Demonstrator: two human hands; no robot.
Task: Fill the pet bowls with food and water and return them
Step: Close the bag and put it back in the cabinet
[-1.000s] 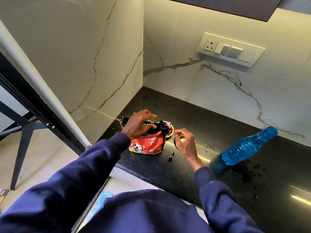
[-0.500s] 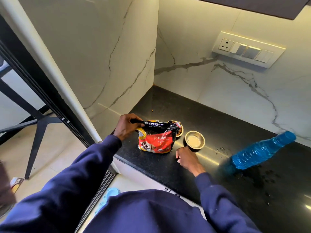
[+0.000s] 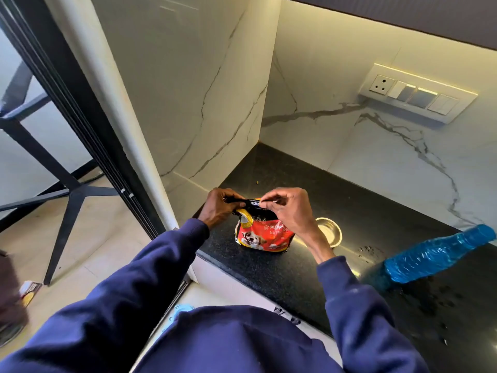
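The top strip of the puppy food bag is being pinched at the countertop.

The left hand is closed on the strip's left end, and the right hand is nipping it between thumb and fingertips. A metal bowl is being partly hidden just beyond the right wrist; its contents cannot be told. A blue water bottle is lying further right among drops. If the strip is being tugged unevenly, kibble could likely be scattered, or the bowl knocked.
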